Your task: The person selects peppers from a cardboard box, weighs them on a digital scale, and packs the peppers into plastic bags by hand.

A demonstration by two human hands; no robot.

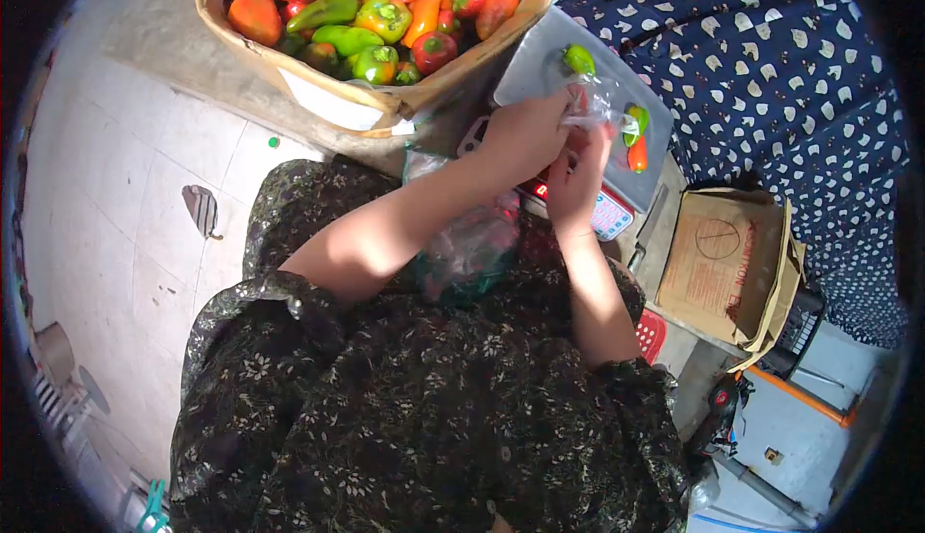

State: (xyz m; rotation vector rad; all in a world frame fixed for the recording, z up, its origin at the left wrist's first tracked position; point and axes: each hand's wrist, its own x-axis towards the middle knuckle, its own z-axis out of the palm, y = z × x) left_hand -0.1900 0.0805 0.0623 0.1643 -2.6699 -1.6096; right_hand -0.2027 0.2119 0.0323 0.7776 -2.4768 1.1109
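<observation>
Above the metal pan (540,61) of a digital scale, both my hands are at a clear plastic bag (603,99). My left hand (528,136) comes in from the left, its fingers closed on the bag's gathered film. Just beside it, my right hand (582,172) has its fingertips closed on the same bag. Something reddish shows between the hands, partly hidden. On the pan lie a green pepper (579,59), a second green pepper (633,128) near the right edge, and an orange-red pepper (637,155) below that one. Red digits and a keypad (611,216) show under my right wrist.
A large paper-lined box (318,85) full of red, orange and green peppers stands at the upper left. Another clear plastic bag (472,249) rests on my lap. Dark patterned cloth (761,80) hangs at the right, above an open cardboard box (718,258).
</observation>
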